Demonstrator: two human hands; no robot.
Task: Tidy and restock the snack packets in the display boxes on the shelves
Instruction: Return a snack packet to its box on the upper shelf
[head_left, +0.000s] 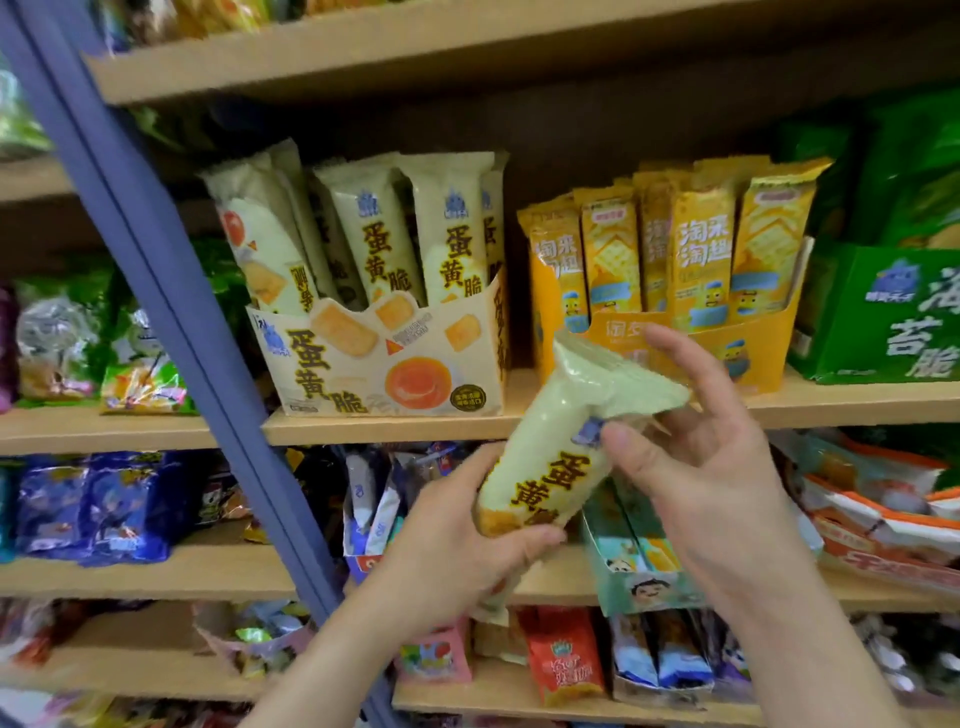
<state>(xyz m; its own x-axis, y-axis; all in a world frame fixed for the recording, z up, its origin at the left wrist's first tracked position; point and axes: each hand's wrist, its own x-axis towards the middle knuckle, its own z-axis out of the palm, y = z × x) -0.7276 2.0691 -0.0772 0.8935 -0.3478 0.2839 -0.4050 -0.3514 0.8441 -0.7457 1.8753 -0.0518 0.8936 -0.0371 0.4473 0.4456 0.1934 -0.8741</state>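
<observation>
Gripping the packet (550, 467) by its lower end, the left hand (457, 535) is closed round it. The right hand (696, 447) is looser, with its thumb on the front and its fingers spread behind the top seal. Its box (384, 358) sits above and left of the hands, with others standing upright inside. Best turn the packet upright, print facing out, then slide it bottom-first into a gap behind the box front, without crushing anything beside it.
</observation>
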